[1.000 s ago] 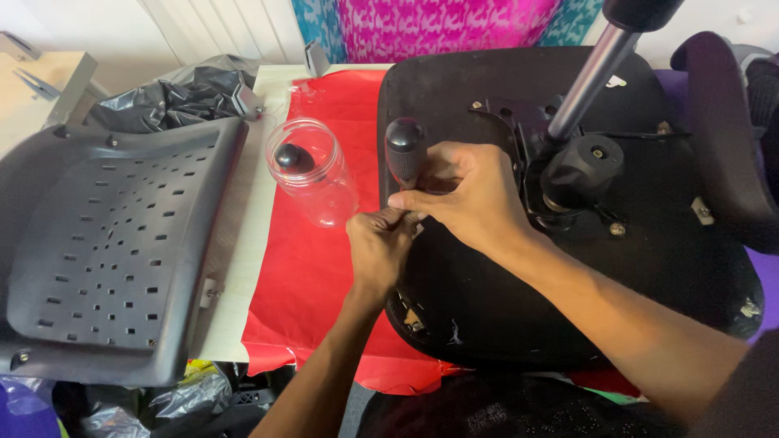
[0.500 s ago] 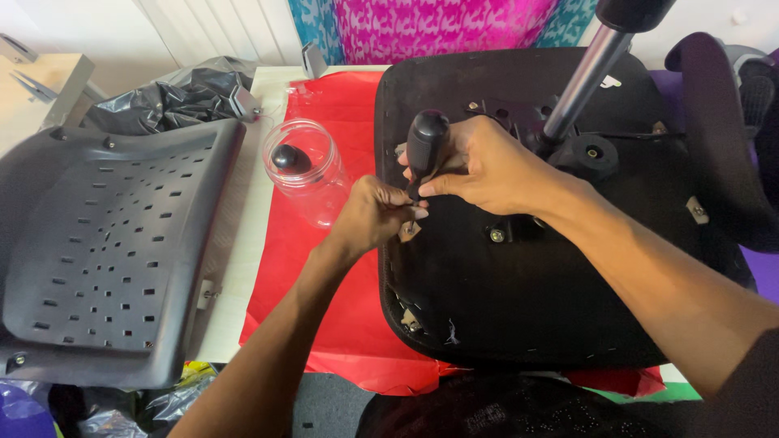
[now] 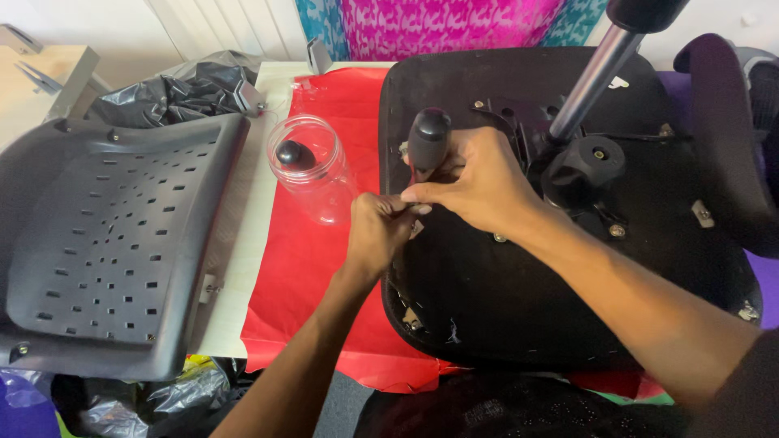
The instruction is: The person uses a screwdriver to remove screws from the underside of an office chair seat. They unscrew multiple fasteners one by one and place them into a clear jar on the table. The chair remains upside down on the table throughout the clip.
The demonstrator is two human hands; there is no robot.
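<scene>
1. Screwdriver: upright over the left edge of the upturned chair seat, its rounded black handle uppermost and its tip hidden behind the fingers. It looks rigid and light; the bulbous handle is the natural place to hold it, though the smooth surface may slip under torque.
2. Right hand: grip clenched about the lower handle and shaft, thumb and forefinger pinching near the tip.
3. Left hand: fingertips pinched together at the seat's edge just below the tool, touching the right hand's fingers. A small fastener or bracket probably lies between them, but what they hold cannot be told.
4. Surroundings: a clear plastic jar with a dark knob inside stands on red paper on the counter; a perforated grey chair back lies farther left.
</scene>
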